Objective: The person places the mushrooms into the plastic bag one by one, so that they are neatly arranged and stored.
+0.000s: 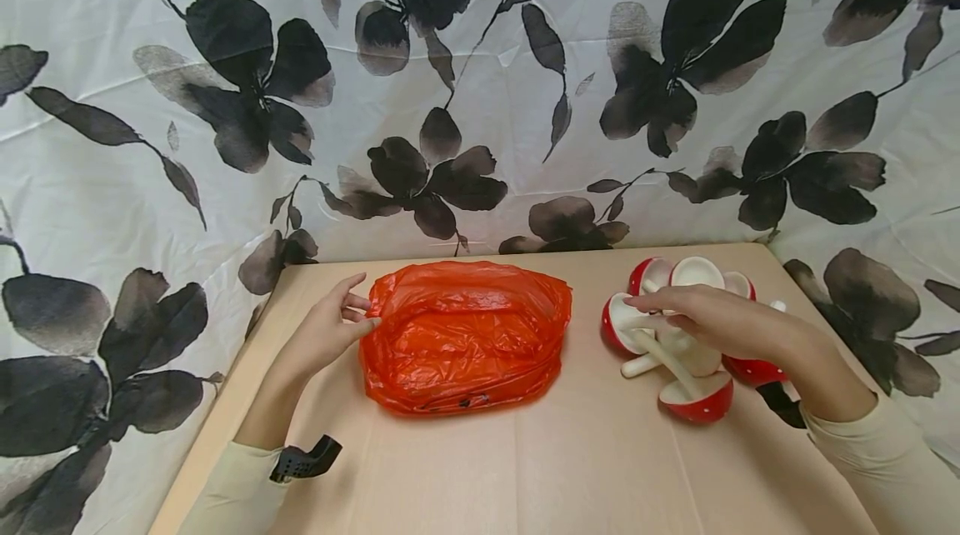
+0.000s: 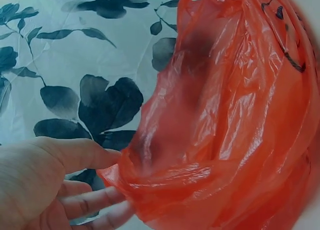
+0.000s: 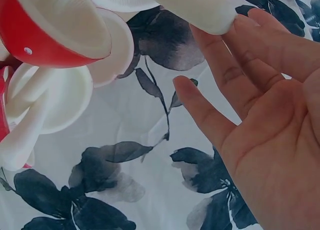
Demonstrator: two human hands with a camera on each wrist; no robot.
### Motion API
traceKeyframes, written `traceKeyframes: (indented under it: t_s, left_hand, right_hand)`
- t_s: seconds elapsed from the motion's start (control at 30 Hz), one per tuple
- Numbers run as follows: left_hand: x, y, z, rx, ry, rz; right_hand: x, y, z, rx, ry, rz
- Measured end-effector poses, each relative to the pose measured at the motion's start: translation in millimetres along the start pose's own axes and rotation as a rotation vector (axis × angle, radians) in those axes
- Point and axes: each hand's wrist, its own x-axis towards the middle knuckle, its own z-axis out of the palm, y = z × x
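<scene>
Currently, from my remote station, I see the person's left hand [image 1: 330,327] at the left edge of a bright red-orange, crinkled plastic bag [image 1: 465,335]. In the left wrist view its thumb and fingertips meet a loose corner of the film, but I cannot tell whether they pinch it or merely touch. The bag lies at mid-table, glossy and partly see-through, with a thin dark looping line [image 2: 295,62] on its surface.

On the other side I have the right hand [image 1: 705,318] over a jumbled cluster of hollow, rounded cups [image 1: 701,356], red with white dots outside and white within. Its fingers are long and extended, unclenched, and they touch the end of a smooth white rod-shaped stem [image 3: 200,12]. The cluster sits well apart from the bag, near the right edge of the pale wooden tabletop [image 1: 517,468].

Both arms wear cream sleeves [image 1: 232,489], with a black wrist mount [image 1: 306,460] by the left cuff. Behind the table I see white cloth [image 1: 525,102] printed with dark grey flowers.
</scene>
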Motion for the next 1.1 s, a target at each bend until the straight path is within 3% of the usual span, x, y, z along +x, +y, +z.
traceKeyframes:
  t_s: [0.27, 0.43, 0.67, 0.93, 1.1]
  left_hand:
    - [-0.2, -1.6, 1.8, 0.027, 0.025, 0.053]
    - [0.7, -3.6, 2.8, 0.014, 0.007, 0.108]
    - [1.1, -3.3, 2.6, 0.023, -0.016, 0.137]
    - [2.0, -2.6, 4.7, 0.033, -0.004, 0.138]
    - [2.5, 0.5, 6.7, 0.033, -0.006, 0.130]
  right_hand:
    - [1.7, 3.6, -1.7, -0.303, 0.021, -0.206]
    - [1.8, 3.6, -2.4, -0.391, 0.009, -0.300]
    - [2.3, 6.5, 1.4, -0.356, -0.004, -0.277]
    - [9.6, 12.2, 5.3, -0.438, 0.023, -0.321]
    - [14.6, 17.4, 8.1, -0.455, 0.031, -0.304]
